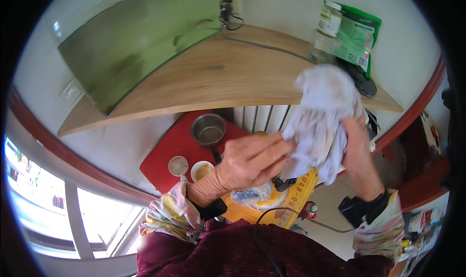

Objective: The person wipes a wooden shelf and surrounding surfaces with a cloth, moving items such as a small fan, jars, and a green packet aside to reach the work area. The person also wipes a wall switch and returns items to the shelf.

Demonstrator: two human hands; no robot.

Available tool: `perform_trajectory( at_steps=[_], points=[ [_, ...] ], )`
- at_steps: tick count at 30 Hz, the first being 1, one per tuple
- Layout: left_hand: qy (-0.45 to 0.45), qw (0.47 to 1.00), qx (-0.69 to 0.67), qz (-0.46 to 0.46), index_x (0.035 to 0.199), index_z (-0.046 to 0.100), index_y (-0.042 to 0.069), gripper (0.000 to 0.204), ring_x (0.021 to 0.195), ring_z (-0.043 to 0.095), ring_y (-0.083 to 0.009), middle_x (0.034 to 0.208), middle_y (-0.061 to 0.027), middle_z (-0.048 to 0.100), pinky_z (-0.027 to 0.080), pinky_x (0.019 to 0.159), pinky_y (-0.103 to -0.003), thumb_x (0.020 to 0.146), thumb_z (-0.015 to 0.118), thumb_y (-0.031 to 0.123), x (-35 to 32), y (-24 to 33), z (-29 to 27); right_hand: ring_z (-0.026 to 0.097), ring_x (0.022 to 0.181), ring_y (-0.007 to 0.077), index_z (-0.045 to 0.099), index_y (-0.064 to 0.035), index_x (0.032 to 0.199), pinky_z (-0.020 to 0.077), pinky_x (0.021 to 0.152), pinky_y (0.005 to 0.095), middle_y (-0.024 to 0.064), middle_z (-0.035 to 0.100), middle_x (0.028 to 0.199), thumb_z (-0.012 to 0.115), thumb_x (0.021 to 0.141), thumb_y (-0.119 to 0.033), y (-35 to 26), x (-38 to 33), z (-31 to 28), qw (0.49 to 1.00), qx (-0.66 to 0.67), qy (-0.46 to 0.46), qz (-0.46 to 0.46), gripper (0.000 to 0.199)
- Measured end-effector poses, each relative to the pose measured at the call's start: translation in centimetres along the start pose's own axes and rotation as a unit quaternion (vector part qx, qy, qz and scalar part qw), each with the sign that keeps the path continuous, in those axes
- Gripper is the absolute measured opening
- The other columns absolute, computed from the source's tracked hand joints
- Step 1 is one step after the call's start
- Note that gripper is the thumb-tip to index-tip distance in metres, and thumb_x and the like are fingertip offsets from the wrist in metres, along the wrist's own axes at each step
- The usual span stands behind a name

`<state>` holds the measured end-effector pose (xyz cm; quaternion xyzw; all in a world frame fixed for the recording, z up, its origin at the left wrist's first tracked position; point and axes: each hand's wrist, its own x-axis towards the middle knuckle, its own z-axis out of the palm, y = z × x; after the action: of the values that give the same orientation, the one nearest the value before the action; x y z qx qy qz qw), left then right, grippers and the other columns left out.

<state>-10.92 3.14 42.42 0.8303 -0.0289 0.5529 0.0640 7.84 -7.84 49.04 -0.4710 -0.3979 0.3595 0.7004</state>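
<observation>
Along the top, from 10 to 2 o'clock, runs one wooden shelf (262,68). One fish tank (141,44) stands on it at 11 o'clock, holding greenish water and dark fish-like shapes, too blurred to count. Toward 8 o'clock lies one red tabletop (158,163); at 5 o'clock, one yellow printed surface (296,204).

At 3 o'clock, one crumpled white cloth (320,117), blurred, hangs raised in front of the shelf. The right hand (357,143) is closed around its right side; the left hand (250,160) has bent fingers at its left edge, and I cannot tell whether they pinch it.

Toward 2 o'clock stands one green bag (357,37), its contents hidden. On the red tabletop sits one metal pan (208,130), contents unclear. Two jars (330,19) are beside the green bag. One clear plastic bag (252,194), at 6 o'clock, wraps something bluish. At 7 o'clock, one white bowl (193,172) holds something tan.
</observation>
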Motion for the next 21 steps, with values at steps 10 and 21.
perform_trajectory(
  at_steps=[10,21],
  points=[
    [0.011,0.878,0.455,-0.151,0.104,0.064,0.007,0.034,0.119,0.044,-0.0342,0.123,-0.0161,0.052,0.032,0.098,-0.05,0.087,0.056,0.036,2.5,-7.5,-9.5,0.06,0.09,0.0163,0.056,-0.0087,0.116,0.0503,0.074,0.0293,0.0091,0.063,0.1,0.055,0.089,-0.034,-7.0,16.7,3.1,0.764,-0.6,-0.127,-0.201,0.037],
    [0.094,0.885,0.4,-0.219,0.128,0.048,0.009,0.048,0.126,0.033,-0.0408,0.131,-0.0192,0.042,0.026,0.102,-0.053,0.093,0.043,0.042,1.1,-10.2,-9.8,0.06,0.091,0.0339,0.059,-0.0103,0.113,0.046,0.08,0.044,0.0197,0.063,0.096,0.046,0.086,-0.043,1.8,15.4,13.2,0.668,-0.653,-0.336,-0.12,0.045]
  ],
)
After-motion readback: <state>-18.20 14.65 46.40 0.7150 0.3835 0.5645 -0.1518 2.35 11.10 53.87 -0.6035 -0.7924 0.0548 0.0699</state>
